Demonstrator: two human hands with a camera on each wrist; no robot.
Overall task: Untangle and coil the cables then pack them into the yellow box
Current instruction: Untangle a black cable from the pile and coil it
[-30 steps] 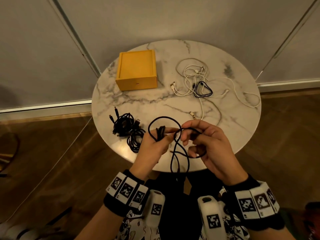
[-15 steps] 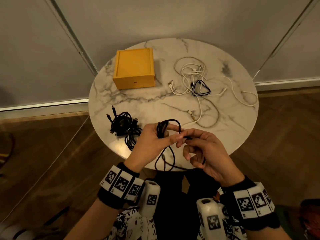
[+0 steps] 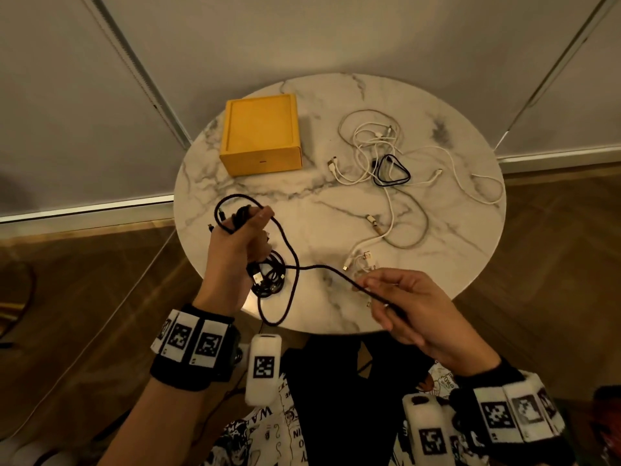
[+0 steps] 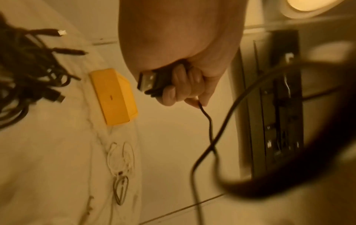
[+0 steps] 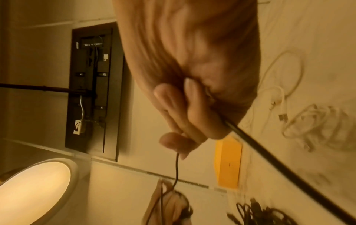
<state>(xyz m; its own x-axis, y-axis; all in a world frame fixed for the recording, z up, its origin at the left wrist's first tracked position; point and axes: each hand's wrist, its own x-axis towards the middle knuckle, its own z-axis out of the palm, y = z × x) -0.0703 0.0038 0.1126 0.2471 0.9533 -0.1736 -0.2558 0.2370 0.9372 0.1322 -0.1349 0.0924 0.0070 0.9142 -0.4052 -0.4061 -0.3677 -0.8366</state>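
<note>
My left hand (image 3: 242, 230) (image 4: 179, 85) grips the folded end of a black cable (image 3: 291, 264) (image 4: 210, 121), its USB plug (image 4: 147, 80) sticking out below the fist. The cable loops down past the table edge and runs right to my right hand (image 3: 386, 290) (image 5: 185, 126), which pinches it between thumb and fingers. The closed yellow box (image 3: 260, 134) (image 4: 114, 97) (image 5: 229, 164) sits at the table's back left. A tangle of white cables (image 3: 379, 153) with a small black loop (image 3: 391, 169) lies back right.
A heap of black cables (image 3: 268, 274) (image 4: 25, 79) lies on the round marble table (image 3: 437, 230) under my left hand. A small bundled white cable (image 3: 361, 264) (image 5: 316, 126) lies near my right hand. Wooden floor surrounds the table; walls stand behind.
My hands have drawn apart: the left rose up and left with the folded cable end, the right slid right along the cable, stretching it out.
</note>
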